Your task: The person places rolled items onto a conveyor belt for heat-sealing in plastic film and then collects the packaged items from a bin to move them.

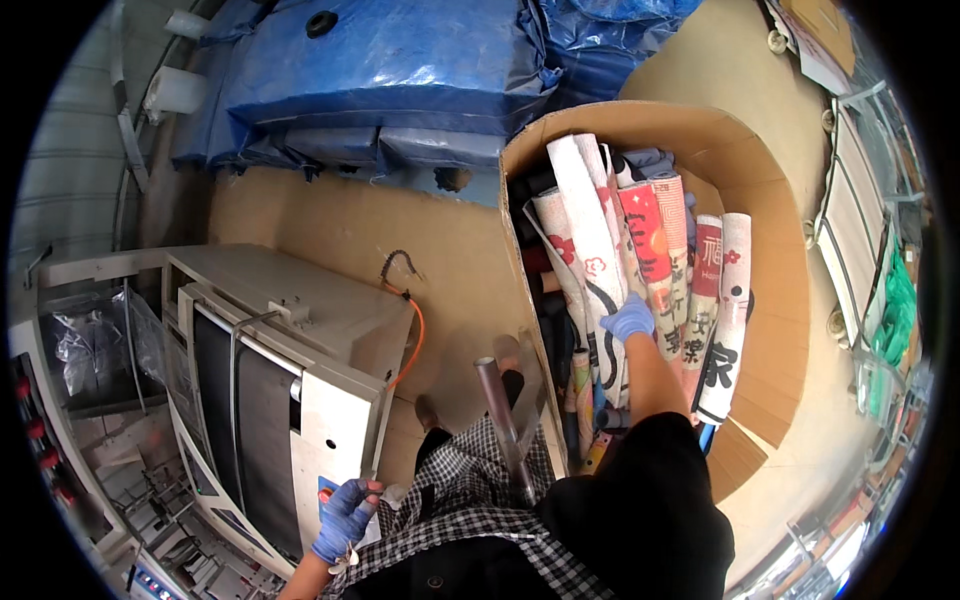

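Observation:
My right hand, in a blue-purple glove, reaches into a large cardboard box on the right. Its fingers are closed at the edge of a white rolled mat with black and red patterns. That roll leans among several other rolled mats, among them a red and beige roll and a white roll with black lettering. My left hand, gloved with bare fingertips, is curled beside the grey machine's corner. Anything inside its fingers is too small to make out.
A grey machine with a dark belt stands at the left, an orange hose beside it. Blue-wrapped bundles lie at the back. An upright metal tube stands close to my body. A wheeled rack is at the right.

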`<state>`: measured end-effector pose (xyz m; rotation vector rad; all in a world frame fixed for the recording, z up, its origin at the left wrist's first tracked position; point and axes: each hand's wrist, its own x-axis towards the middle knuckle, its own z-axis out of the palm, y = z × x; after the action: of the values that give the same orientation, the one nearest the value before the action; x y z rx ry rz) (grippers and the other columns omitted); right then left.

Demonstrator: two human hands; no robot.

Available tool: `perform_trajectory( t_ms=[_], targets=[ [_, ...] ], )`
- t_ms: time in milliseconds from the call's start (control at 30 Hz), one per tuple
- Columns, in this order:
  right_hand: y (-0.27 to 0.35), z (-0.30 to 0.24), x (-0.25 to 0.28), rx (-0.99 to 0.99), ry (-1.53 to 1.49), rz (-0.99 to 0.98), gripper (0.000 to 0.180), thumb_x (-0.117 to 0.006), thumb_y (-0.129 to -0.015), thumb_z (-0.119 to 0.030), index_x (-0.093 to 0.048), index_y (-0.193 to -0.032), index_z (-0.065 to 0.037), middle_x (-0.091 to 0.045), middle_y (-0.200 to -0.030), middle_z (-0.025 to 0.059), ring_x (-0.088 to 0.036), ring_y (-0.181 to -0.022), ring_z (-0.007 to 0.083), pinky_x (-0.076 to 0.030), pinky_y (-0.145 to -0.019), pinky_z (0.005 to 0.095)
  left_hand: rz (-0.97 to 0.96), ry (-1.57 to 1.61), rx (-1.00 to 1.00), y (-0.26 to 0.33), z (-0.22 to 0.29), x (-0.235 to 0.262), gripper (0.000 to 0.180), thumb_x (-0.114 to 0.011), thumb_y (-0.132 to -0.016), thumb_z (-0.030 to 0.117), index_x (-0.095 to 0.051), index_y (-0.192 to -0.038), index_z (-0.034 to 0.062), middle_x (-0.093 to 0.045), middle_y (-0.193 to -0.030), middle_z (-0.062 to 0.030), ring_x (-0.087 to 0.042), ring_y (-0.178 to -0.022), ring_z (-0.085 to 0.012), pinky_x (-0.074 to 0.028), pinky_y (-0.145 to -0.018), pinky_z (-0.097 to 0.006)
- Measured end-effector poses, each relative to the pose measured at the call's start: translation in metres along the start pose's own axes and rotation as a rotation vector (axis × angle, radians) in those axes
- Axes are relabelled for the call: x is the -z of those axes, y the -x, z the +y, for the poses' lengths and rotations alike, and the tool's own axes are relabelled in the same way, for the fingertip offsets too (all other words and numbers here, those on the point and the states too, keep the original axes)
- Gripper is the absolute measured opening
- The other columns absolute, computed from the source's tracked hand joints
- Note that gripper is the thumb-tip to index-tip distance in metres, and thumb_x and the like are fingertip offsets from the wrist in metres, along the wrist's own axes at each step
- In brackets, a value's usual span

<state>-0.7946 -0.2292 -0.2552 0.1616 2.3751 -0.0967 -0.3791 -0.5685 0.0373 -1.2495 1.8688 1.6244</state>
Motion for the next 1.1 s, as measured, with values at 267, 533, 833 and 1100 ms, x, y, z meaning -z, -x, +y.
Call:
perform_trajectory(
  t_ms=[267,533,833,1100],
  targets=[
    [0.111,0.004,0.157,0.286,-0.977,-0.62,0.047,-0.068,-0.08,-0.028,-0.058,-0.117,-0.001,-0.066,-0.103,0.0096,-0.062,-0.095,0.02,-0.049,-0.084,0.0308,-0.253,-0.574,-0.683,-0.048,0.111,-0.05,0.068,-0.074,-0.077,0.023,-0.041,-0.133,0.0019,-0.054,-0.119,-0.0186,-0.053,-0.109,-0.0329,-0.044,-0.095,-0.038],
    [0.301,-0.072,0.237,0.375,-1.065,-0.671,0.073,-0.074,-0.069,-0.038,-0.046,-0.126,-0.002,-0.055,-0.119,0.0136,-0.053,-0.111,0.0231,-0.041,-0.098,0.0356,-0.079,-0.171,-1.666,-0.052,0.263,-0.096,0.076,-0.08,-0.064,0.032,-0.044,-0.126,0.0068,-0.047,-0.127,-0.0205,-0.042,-0.121,-0.0435,-0.033,-0.103,-0.048],
    [0.485,-0.19,0.104,1.351,-0.167,0.63,0.133,-0.091,-0.04,-0.026,-0.014,-0.146,0.001,-0.028,-0.144,0.0217,-0.034,-0.13,0.0341,-0.026,-0.109,0.042,0.212,0.776,-1.266,0.083,0.19,0.111,0.072,-0.078,-0.065,0.025,-0.045,-0.125,0.0025,-0.053,-0.119,-0.0132,-0.052,-0.108,-0.026,-0.043,-0.094,-0.037],
    [0.494,-0.316,0.091,1.656,0.002,0.99,0.069,-0.08,-0.055,-0.019,-0.053,-0.117,-0.005,-0.054,-0.098,0.0129,-0.054,-0.092,0.0316,-0.044,-0.084,0.0397,-0.281,1.278,-0.984,0.055,0.03,0.222,0.058,-0.073,-0.077,0.029,-0.052,-0.124,0.0023,-0.059,-0.119,-0.0097,-0.055,-0.111,-0.0223,-0.043,-0.098,-0.037]
  ],
)
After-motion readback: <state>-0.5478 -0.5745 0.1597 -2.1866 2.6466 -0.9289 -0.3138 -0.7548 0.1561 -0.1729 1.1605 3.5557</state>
